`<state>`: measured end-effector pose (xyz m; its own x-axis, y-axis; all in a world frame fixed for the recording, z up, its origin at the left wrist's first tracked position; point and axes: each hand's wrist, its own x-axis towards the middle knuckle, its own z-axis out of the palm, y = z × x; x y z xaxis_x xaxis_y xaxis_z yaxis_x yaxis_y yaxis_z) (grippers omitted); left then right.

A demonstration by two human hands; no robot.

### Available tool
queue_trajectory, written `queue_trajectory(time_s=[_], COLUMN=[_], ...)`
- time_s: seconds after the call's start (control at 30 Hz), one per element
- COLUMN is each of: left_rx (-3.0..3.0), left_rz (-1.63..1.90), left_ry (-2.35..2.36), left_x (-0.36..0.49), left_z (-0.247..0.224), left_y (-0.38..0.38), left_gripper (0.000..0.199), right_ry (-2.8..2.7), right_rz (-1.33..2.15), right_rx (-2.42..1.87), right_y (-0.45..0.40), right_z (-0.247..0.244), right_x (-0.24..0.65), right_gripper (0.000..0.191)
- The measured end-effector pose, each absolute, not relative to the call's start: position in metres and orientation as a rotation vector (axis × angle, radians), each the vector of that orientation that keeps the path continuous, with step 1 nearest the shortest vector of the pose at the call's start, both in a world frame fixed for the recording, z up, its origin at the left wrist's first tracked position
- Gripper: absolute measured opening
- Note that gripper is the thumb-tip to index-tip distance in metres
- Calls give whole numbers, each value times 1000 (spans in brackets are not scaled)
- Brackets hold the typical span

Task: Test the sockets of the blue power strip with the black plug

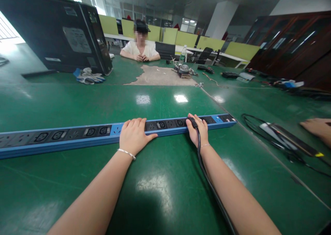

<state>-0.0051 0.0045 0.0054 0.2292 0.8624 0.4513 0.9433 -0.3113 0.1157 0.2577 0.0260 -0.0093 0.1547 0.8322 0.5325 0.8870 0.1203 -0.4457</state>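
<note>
Blue power strip (115, 129) lies beneath our left hand (133, 134), thumb spread wide, while our right hand (202, 133) pinches a black plug (192, 122) over its sockets.

A large black case (54, 35) stands on the green tabletop (77, 107) behind some gloves (89, 77), while a person (141, 49), a bottle (182, 55) and a dark cabinet (287, 43) appear farther back.

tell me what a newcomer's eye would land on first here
Probably the long blue power strip, stretching across the green table from the picture's left edge to right of centre. The left hand rests over it near the middle; farther right, the right hand holds a black plug at its sockets. A large black case looms at upper left.
</note>
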Motion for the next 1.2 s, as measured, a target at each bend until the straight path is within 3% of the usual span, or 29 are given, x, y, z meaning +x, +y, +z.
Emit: queue_trajectory(time_s=[0.73,0.97,1.2], left_rx=[-2305,-2310,-2298], left_rz=[-595,-609,-602], left_ry=[-1723,-1717,-1718], left_x=[-5,-6,-5], left_z=[8,7,7], left_y=[4,5,4], left_gripper=[70,70,68], right_ry=[-1648,-1567,-1111], right_rz=[-166,-33,92], right_rx=[-1777,-1621,-1321], right_y=[23,26,36], right_z=[-9,-8,-1], right_x=[257,254,301], right_gripper=[38,35,44])
